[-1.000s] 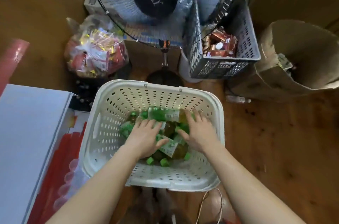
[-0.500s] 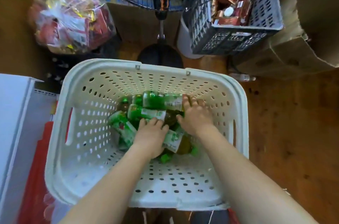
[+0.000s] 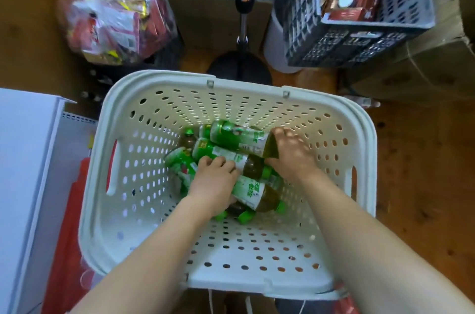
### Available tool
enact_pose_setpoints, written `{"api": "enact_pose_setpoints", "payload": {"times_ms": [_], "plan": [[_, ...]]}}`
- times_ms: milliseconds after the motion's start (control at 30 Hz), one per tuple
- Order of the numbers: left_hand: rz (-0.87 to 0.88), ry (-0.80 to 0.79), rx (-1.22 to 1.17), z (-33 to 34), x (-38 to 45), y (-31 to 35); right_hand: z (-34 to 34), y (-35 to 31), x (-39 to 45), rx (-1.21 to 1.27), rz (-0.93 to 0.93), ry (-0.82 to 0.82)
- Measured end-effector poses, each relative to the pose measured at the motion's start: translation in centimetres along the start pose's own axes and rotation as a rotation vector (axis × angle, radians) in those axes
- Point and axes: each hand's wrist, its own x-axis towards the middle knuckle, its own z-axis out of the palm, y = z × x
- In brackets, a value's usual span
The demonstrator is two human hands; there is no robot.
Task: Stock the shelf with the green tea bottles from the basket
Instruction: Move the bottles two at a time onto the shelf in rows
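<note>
Both hands have gone deeper into the white basket [image 3: 108, 149] since a second ago, and the view has dropped closer over it; the right hand [image 3: 290, 151] has shifted toward the 1 o'clock side of the pile and now has its grip closed on the base end of the topmost green tea bottle [image 3: 239, 137], which lies on its side; the left hand [image 3: 213, 185] presses knuckles-up into the middle of the heap, its grip curled among the other bottles [image 3: 254, 193], though whether it actually holds one I cannot tell. All the bottles lie jumbled in the basket's centre; none is out yet. Likely trouble: the top bottle, held by one end only, could swing or slip as it lifts; pulling it may also roll the loose ones beneath against the left fingers.
</note>
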Motion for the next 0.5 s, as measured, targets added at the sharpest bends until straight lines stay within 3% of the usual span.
{"api": "enact_pose_setpoints", "payload": {"times_ms": [133, 300, 500], "plan": [[-0.059, 0.007, -0.113, -1.0, -1.2, -1.9, -1.4, -0.6, -1.6, 0.162, -0.076, 0.024], [-0.175, 0.004, -0.446, -2.7, -4.0, -4.2, -4.4, -2.7, -3.5, 0.408, -0.088, 0.136], [-0.226, 0.041, -0.884, -4.2, -9.2, -5.7, -8.6, -2.5, -5.0, 0.393, -0.126, 0.203]]}}
